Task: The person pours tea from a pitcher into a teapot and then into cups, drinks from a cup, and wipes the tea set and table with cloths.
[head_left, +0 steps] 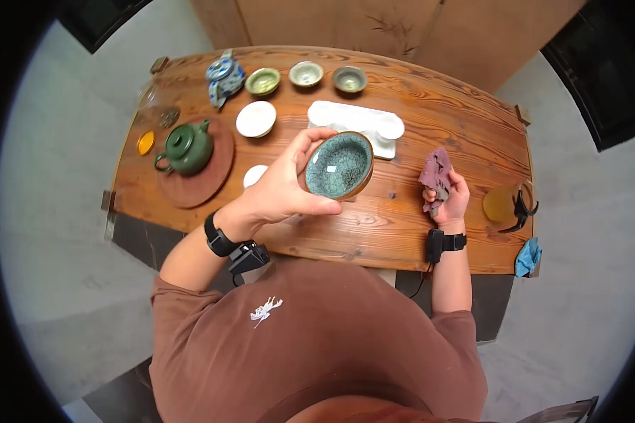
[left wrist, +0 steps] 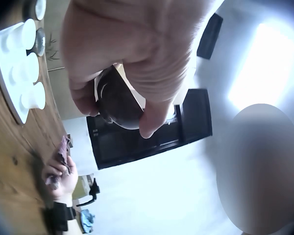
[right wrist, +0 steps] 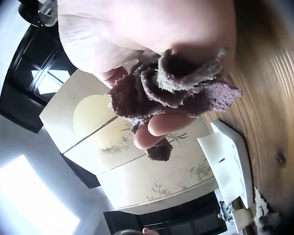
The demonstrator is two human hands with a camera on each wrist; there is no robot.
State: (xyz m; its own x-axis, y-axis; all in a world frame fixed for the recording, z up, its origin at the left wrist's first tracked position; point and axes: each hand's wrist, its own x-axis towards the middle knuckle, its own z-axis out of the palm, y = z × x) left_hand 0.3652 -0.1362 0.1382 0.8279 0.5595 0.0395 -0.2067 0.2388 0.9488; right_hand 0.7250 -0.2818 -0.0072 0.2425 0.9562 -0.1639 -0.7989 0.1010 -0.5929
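Observation:
The left hand (head_left: pixel 279 187) holds a teal crackle-glazed bowl (head_left: pixel 340 166) by its rim and side, tilted so its inside shows in the head view. In the left wrist view the bowl's dark outside (left wrist: pixel 118 100) sits between thumb and fingers of the left hand (left wrist: pixel 137 54). At the right, the right hand (head_left: pixel 451 201) grips a crumpled mauve cloth (head_left: pixel 437 173), apart from the bowl. The right wrist view shows the cloth (right wrist: pixel 171 93) bunched in folds against the right hand (right wrist: pixel 152 29), with fingertips curled round it.
A white tray with cups (head_left: pixel 353 116) stands behind the bowl. Several small bowls and a blue-and-white teapot (head_left: pixel 224 76) stand at the back. At left, a green teapot (head_left: pixel 188 149) rests on a round board (head_left: pixel 219 173); at right are a glass pitcher (head_left: pixel 499 204) and blue cloth (head_left: pixel 528 257).

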